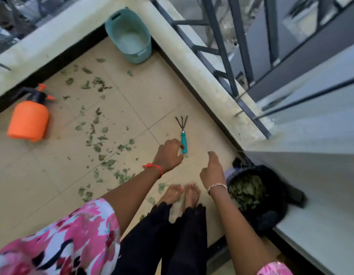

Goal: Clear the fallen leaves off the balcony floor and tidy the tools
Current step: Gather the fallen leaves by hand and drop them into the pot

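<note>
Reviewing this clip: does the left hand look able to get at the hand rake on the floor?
Probably yes: the left hand has its fingertips at the hand rake's teal handle, which lies on bare tile with nothing on top.

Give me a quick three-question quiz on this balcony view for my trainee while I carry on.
1. True or false: the black bag by the right hand is empty.
2. Which hand holds the teal-handled three-pronged hand rake? A the left hand; B the right hand; C neither.
3. Fill in: scattered green ___ litter the beige tiled floor between the orange plastic spray bottle and the rake.
Key: 1 false, bagged leaves fill it; 2 A; 3 leaves.
</note>
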Available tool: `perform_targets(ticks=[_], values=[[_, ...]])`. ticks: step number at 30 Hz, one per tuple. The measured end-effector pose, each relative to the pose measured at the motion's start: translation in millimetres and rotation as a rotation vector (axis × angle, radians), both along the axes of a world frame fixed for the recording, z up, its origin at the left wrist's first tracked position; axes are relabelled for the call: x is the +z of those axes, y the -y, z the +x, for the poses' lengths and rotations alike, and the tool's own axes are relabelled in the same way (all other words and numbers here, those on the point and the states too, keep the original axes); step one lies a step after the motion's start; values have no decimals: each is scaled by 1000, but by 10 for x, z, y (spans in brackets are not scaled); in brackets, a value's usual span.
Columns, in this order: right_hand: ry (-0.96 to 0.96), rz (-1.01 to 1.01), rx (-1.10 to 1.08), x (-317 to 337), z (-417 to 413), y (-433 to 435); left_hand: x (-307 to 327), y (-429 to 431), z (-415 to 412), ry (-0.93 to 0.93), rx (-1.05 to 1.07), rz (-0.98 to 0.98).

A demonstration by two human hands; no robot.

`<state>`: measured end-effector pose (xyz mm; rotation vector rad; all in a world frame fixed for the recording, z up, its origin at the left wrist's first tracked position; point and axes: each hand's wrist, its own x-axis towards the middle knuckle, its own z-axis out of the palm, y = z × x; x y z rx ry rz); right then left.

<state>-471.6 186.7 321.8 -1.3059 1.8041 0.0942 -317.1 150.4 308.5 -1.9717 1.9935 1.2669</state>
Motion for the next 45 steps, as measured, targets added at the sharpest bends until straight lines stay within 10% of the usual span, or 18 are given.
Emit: perform_targets(ticks=[22,45], values=[[-102,-39,814,64,1558,1121,-183,-339,1669,62,821,-131],[5,-142,751,-1895,4178,2928,-1936,1108,3820,111,881,133]])
